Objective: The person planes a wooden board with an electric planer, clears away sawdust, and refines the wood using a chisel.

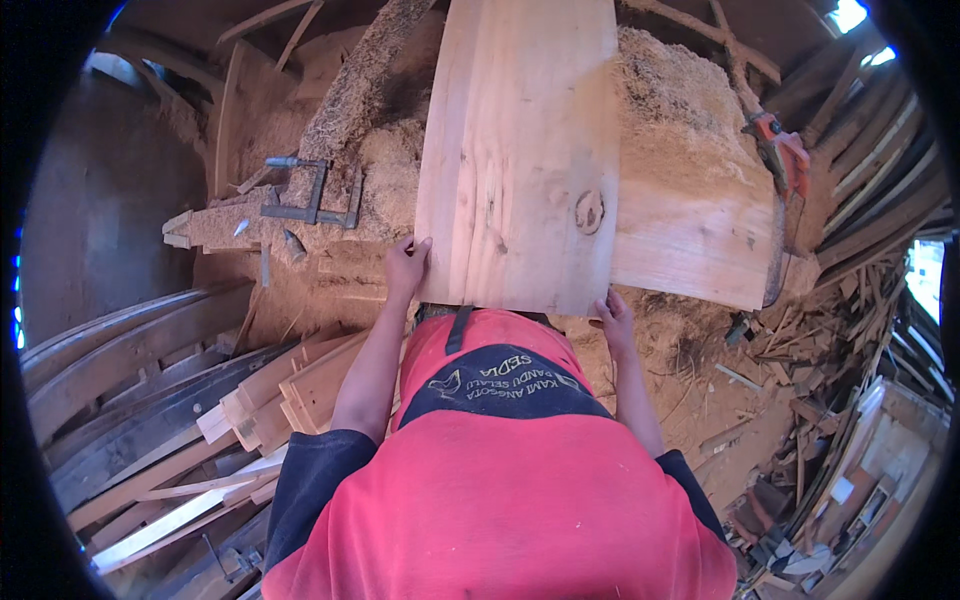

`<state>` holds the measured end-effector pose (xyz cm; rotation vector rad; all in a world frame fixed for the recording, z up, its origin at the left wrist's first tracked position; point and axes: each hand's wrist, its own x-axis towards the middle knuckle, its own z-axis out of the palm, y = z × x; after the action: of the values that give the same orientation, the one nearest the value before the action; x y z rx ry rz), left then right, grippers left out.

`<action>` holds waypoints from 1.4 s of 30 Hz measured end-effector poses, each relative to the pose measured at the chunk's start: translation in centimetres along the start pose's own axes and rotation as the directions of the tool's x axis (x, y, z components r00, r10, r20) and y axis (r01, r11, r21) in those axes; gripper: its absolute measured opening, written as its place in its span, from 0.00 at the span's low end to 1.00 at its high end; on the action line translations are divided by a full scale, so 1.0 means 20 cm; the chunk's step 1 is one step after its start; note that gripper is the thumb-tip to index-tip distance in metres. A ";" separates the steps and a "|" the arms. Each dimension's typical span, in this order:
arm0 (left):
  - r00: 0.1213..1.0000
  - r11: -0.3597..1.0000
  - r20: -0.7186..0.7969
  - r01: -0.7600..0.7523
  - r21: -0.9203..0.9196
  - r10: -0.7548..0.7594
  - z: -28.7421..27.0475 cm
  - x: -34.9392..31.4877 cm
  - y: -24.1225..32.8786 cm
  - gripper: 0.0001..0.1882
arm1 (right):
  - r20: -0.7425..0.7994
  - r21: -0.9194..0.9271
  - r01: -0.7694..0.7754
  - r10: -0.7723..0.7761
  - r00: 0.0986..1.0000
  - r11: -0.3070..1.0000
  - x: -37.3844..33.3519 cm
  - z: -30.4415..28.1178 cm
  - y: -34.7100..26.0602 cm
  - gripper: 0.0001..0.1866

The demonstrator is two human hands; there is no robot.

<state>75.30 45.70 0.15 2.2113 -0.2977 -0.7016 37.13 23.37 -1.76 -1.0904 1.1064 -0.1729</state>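
A wide, pale wooden board (515,150) runs away from my waist toward the top of the view, with a dark knot near its right edge. My left hand (407,265) is closed on the board's left edge near the close end, thumb and fingers at the rim. At the close right corner, my right hand (614,318) grips the edge, its fingers partly hidden by the board. Beneath and to the right lies another pale board (690,270), partly covered with sawdust.
Left of the board, a metal bar clamp (315,195) rests on the sawdust-covered bench. An orange tool (785,150) lies at the far right. Stacked planks (150,420) fill the lower left. Wood offcuts (800,370) are heaped on the right. Sawdust (680,100) is piled behind.
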 end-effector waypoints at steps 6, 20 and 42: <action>0.994 0.994 -0.068 -0.082 0.067 0.087 -0.03 0.11 -0.13 0.19 | -0.055 -0.221 0.030 -0.043 0.998 0.975 0.03 0.06 -0.02 0.25; 0.587 0.801 -0.577 0.232 -0.552 -0.568 -0.86 1.05 -0.81 0.49 | -0.383 -0.784 -0.113 -0.332 0.862 0.611 -0.06 0.26 -0.07 0.27; 0.782 0.640 -0.571 -0.309 -0.703 -0.249 -0.96 0.78 0.05 0.16 | 0.227 -0.480 0.596 -0.565 0.793 0.644 0.25 1.93 -1.23 0.32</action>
<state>99.18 50.27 5.23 1.4414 0.2880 0.0244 79.23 31.76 14.93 -1.9418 0.7166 -0.3563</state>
